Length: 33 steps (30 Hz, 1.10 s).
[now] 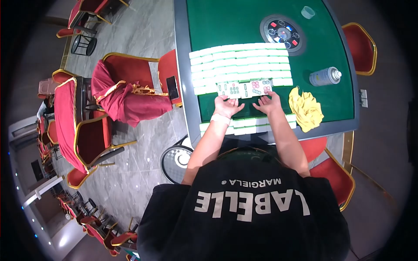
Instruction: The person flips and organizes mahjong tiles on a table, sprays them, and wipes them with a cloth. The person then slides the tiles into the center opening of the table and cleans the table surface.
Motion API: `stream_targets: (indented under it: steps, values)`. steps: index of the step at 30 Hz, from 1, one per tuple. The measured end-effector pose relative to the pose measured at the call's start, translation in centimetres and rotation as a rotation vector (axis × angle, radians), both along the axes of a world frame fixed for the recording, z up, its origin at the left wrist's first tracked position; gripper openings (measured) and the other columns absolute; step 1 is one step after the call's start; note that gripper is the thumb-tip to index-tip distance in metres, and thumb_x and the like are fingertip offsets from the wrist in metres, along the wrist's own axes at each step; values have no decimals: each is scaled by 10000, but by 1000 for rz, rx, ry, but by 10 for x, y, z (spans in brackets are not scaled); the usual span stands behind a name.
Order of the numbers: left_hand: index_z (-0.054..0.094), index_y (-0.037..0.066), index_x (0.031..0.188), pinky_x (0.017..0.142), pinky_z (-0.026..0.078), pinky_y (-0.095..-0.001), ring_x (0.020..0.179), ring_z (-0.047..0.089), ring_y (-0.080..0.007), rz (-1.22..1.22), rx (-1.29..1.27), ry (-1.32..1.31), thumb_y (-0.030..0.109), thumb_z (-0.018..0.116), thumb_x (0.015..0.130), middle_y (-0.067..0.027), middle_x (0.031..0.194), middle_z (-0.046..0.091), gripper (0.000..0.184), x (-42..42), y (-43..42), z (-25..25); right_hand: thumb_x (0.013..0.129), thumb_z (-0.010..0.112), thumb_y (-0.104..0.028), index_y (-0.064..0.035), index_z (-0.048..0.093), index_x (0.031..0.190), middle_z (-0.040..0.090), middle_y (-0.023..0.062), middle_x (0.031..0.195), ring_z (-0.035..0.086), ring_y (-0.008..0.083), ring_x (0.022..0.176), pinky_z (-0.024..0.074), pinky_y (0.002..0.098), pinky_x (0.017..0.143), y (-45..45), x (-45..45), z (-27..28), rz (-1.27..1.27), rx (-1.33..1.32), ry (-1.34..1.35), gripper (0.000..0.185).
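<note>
Face-up mahjong tiles [245, 89], marked with green, red and blue patterns, form a short row on the green table, against several longer rows of tiles with pale green and white sides [239, 65]. At the left end of this short row, my left hand [228, 107] grips it with the thumb, its fingers curled inward. My right hand [267, 103] holds the right end in the same way, thumb against the last tiles. Nearer my body, more tiles [246, 125] stand in rows beneath my forearms.
A yellow cloth [305, 109] lies right of my right hand, with a spray can [325, 76] behind it. The table [235, 21] bears a round centre console [283, 34] and a clear cup [307, 12]. Red chairs [126, 69] stand around, one by a phone [173, 88].
</note>
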<state>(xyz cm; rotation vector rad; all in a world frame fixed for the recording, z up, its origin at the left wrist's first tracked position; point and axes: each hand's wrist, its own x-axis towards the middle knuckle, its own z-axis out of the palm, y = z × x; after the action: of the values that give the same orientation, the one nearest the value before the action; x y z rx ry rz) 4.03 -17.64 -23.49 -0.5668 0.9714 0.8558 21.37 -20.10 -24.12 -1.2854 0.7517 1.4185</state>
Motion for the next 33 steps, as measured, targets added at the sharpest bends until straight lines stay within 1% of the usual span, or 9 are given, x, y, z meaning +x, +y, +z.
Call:
stream_targets:
  steps: [3,6,7,14,18,22,28,31,33]
  values:
    - [326,-27,1263,1077,173,-557,1221,394,-329,-30,-39,35,212,335,850,-169,1276,404,476,5,7,-4,831,482,-255,-30,358,1281,342,106,1314,316,265,1251,211,531,1064,-3,-3,-1,-34,-18,-22,518]
    - [329,-5,1283,1069,192,-567,1247,369,-334,271,-117,-131,200,336,839,-160,1278,404,489,5,20,0,817,482,-243,-15,389,1247,380,116,1254,339,287,1222,210,504,1074,0,-1,-4,-189,0,41,495]
    - [325,16,1292,1065,205,-567,1258,351,-346,277,47,-106,190,338,832,-170,1307,363,492,6,17,2,810,484,-228,-4,401,1219,391,140,1224,356,296,1201,252,487,1060,2,1,-9,-225,7,55,474]
    - [232,-25,1303,1060,235,-544,1244,346,-351,244,-196,11,153,404,832,-161,1240,336,531,11,25,9,809,491,-220,-10,399,1171,387,164,1225,406,293,1156,348,474,956,8,-3,-4,-188,35,-5,429]
    - [182,-53,1312,1061,224,-563,1267,299,-350,164,-212,130,127,394,846,-158,1225,328,543,9,18,10,812,491,-239,-52,361,1242,361,186,1238,367,303,1183,278,488,1001,7,-12,-2,-118,26,-65,486]
    - [325,6,1263,1066,191,-570,1312,230,-282,159,-185,227,97,393,793,-102,1337,294,483,15,9,8,814,487,-325,-105,400,1289,328,171,1273,312,295,1209,220,520,1027,8,-16,4,-117,-8,-39,530]
    - [208,47,1408,1092,117,-548,1396,98,-232,131,-57,209,140,291,844,-78,1509,107,578,22,6,13,801,501,-308,-119,421,1274,381,142,1230,340,278,1164,208,529,1045,12,-21,0,-123,31,-33,515]
    - [438,96,1234,1068,147,-527,1325,233,-221,188,-106,283,170,362,775,-60,1321,373,472,26,2,-7,795,513,-290,-124,435,1257,429,115,1173,391,256,1107,259,501,1034,14,-26,-13,-155,138,-70,498]
    - [461,72,1176,1059,166,-514,1244,318,-207,237,-162,323,187,372,773,-53,1262,422,429,23,1,-18,791,519,-278,-131,444,1244,451,99,1140,421,241,1076,301,481,1018,15,-27,-20,-273,240,-53,482]
